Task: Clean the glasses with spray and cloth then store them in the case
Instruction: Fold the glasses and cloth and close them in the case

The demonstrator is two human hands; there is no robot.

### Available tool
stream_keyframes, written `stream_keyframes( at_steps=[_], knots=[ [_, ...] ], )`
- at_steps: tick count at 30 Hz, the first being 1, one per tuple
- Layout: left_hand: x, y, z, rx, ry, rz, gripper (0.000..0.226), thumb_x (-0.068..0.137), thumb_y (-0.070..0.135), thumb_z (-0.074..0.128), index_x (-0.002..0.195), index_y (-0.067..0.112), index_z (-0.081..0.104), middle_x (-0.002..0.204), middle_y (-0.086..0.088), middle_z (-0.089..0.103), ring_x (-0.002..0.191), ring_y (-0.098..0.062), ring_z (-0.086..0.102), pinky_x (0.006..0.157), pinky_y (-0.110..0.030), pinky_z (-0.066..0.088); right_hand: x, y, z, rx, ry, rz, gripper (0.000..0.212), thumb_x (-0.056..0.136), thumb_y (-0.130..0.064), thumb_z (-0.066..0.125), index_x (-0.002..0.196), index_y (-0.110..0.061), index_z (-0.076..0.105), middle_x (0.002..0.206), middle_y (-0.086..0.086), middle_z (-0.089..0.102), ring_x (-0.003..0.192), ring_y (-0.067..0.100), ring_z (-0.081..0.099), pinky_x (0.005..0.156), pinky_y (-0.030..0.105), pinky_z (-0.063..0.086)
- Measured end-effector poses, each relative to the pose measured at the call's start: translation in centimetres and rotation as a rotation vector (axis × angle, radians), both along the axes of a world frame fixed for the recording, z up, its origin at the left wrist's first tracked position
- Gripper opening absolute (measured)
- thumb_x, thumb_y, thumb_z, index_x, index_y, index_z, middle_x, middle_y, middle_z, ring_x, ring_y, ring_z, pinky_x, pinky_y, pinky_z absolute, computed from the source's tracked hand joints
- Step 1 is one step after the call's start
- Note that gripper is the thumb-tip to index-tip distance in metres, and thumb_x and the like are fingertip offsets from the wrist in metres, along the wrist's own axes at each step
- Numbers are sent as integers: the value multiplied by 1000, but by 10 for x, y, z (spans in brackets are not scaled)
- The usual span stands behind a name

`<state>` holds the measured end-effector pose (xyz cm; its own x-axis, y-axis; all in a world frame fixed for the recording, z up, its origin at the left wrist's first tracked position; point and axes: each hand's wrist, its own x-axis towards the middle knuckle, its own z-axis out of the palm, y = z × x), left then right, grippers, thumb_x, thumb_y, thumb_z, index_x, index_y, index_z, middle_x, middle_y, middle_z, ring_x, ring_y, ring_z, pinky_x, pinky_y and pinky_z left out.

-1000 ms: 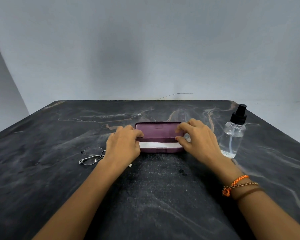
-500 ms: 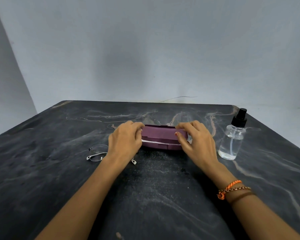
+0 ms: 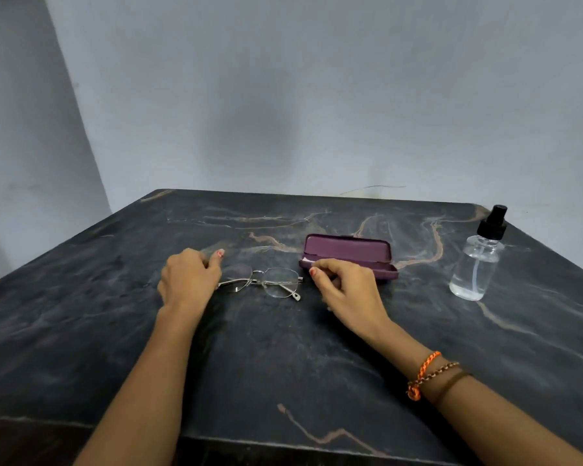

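The thin metal-framed glasses (image 3: 266,282) lie folded on the dark marble table (image 3: 283,364), between my two hands. My left hand (image 3: 189,280) covers their left end with curled fingers and the thumb stretched out; whether it grips the frame is hidden. My right hand (image 3: 347,290) hovers just right of the glasses, fingers loosely curled, holding nothing. Behind it sits the purple case (image 3: 349,252), its lid almost down. A sliver of white cloth (image 3: 305,261) shows in the gap at the case's left end. The clear spray bottle (image 3: 478,260) with a black pump stands upright at the right.
The table's far edge meets a pale wall. Its right edge runs close behind the spray bottle, and its front edge is near my forearms. Bracelets circle my right wrist (image 3: 428,375).
Both hands have let go of the case, whose lid is now nearly down. My left hand moved left onto the glasses' end, and my right hand drew back beside the glasses.
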<state>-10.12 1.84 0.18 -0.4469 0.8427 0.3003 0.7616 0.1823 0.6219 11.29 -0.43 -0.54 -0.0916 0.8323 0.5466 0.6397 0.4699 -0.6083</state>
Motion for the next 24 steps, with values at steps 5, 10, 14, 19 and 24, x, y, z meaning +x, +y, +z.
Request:
stream_keyframes(
  at_steps=[5,10,14,19,24],
  knots=[
    [3,3,1,-49,59,13,44,91,39,49,89,-2,64,99,-27,62,97,-43,54,76,-42,44,-9,-2,-2,-102,-35,10,20,88,-16,55,98,-7,69,71,9,71,67,23,67,74,38,53],
    [1,6,0,-73,90,-4,41,92,36,48,86,-2,61,97,-25,61,94,-41,55,69,-39,39,-7,3,-3,-178,-43,8,24,87,-14,55,108,-7,66,92,11,74,79,23,68,85,38,52],
    [1,7,-1,-70,77,-14,40,91,36,49,76,0,58,92,-24,61,89,-40,54,66,-37,36,-6,6,-5,-201,-49,24,23,86,-12,56,107,-10,67,92,8,74,71,16,65,82,33,53],
    [-1,12,-2,-50,-55,-25,45,92,37,48,72,-3,57,86,-23,62,88,-40,57,68,-34,38,-4,11,-6,-289,16,93,18,85,-6,59,100,-10,69,79,0,69,54,6,60,60,12,51],
    [-7,19,-6,55,-374,-112,39,89,28,55,63,0,66,66,-20,67,58,-25,60,75,-37,55,-2,11,-5,-288,144,102,10,86,-7,59,89,-10,68,66,-8,62,43,1,56,44,7,42]
  ],
)
